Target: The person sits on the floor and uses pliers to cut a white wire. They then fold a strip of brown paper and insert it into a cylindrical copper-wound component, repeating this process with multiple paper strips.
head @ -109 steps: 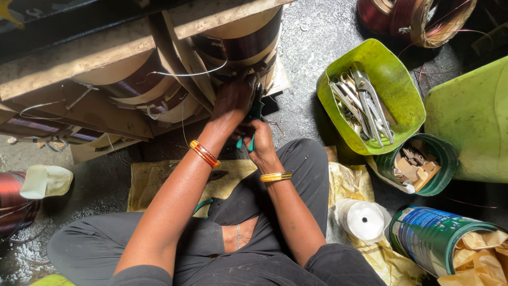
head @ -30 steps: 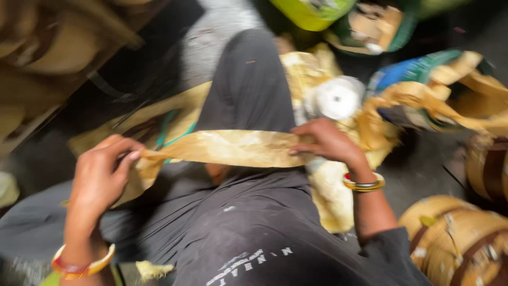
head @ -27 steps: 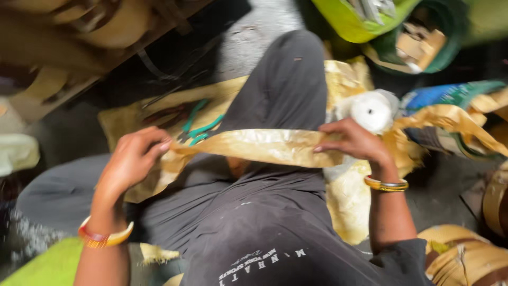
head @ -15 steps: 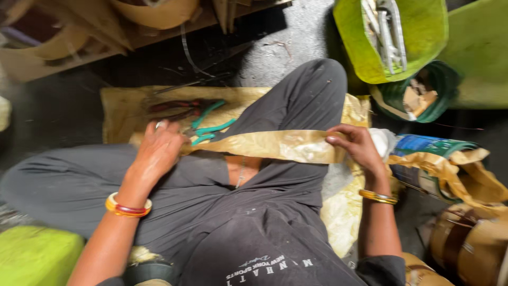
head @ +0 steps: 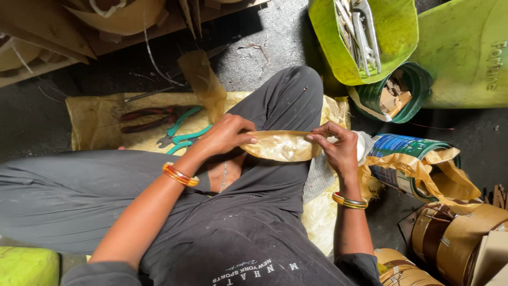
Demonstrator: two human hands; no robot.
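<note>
While the person sits cross-legged on the floor, the biggest thing around is the yellow sheet (head: pixel 100 119) spread under the legs, with red-handled pliers (head: pixel 145 117) and teal-handled pliers (head: pixel 182 135) lying on it just beside the left knee. Top right there's a lime green tub (head: pixel 394 45) full of metal tools, and touching it a smaller dark green tub (head: pixel 418 85) with scraps. A blue-green can (head: pixel 405 151) wrapped in tan paper sits near the right wrist.

Now the hands: a strip of tan paper (head: pixel 283 146) is stretched flat over the lap, between them. The left hand (head: pixel 225 135) pinches its left end, thumb on top, fingers curled under. The right hand (head: pixel 338 148) pinches the right end with fingertips and thumb. Orange bangle (head: pixel 180 175) on the left wrist, gold bangle (head: pixel 349 200) on the right.
</note>
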